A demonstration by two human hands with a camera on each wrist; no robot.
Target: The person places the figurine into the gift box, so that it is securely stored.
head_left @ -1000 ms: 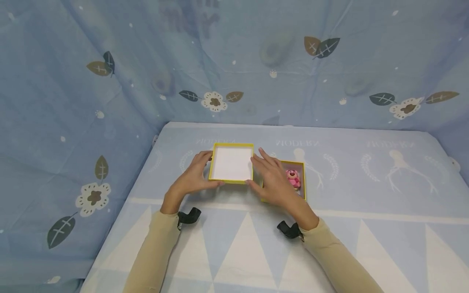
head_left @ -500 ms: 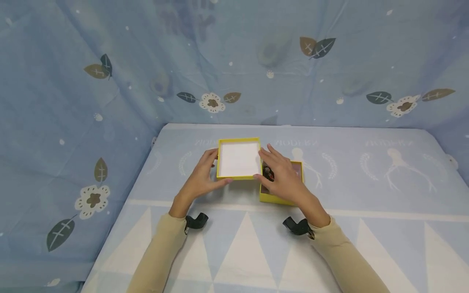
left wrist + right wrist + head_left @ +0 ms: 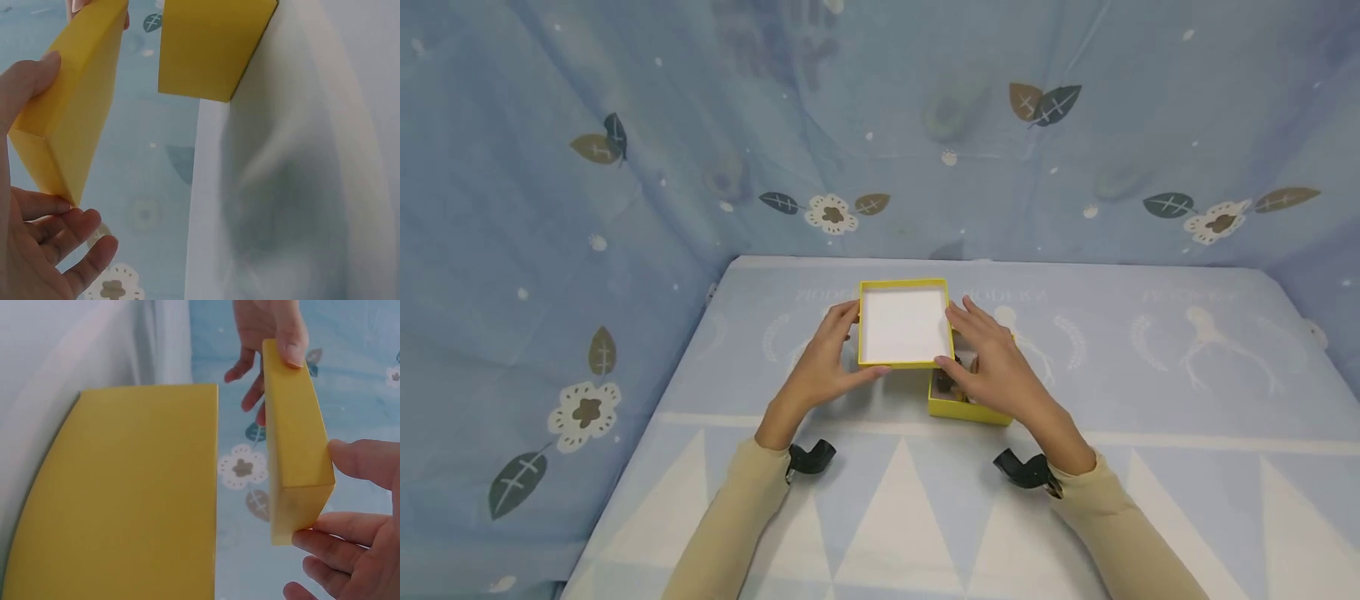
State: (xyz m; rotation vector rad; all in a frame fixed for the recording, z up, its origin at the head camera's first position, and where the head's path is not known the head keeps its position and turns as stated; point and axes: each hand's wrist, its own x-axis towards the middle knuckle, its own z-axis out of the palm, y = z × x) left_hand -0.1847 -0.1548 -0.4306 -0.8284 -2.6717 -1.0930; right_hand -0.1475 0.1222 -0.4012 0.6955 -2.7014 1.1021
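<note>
Both hands hold a square yellow box lid point(image 3: 904, 325), its white inside facing the head camera. My left hand point(image 3: 822, 360) grips the left side, with the thumb on the near edge point(image 3: 81, 56) and fingers at the far edge. The right side is pinched by my right hand point(image 3: 998, 365), thumb at the near corner point(image 3: 312, 450) and fingertips at the opposite edge. On the table behind the right hand stands the yellow box base point(image 3: 970, 411), its wall point(image 3: 137, 494) large in the right wrist view. The lid and right hand cover much of it; small dark items point(image 3: 945, 382) show inside.
A pale blue and white patterned cloth point(image 3: 865, 500) covers the table. Blue floral fabric point(image 3: 880, 125) hangs behind and along the left side. A black wrist camera mount point(image 3: 811, 457) sits at the left wrist, another mount point(image 3: 1026, 469) at the right.
The lid has moved right in both hands and now overlaps the box base in the head view. The pink figure seen earlier in the base is now hidden behind the right hand.
</note>
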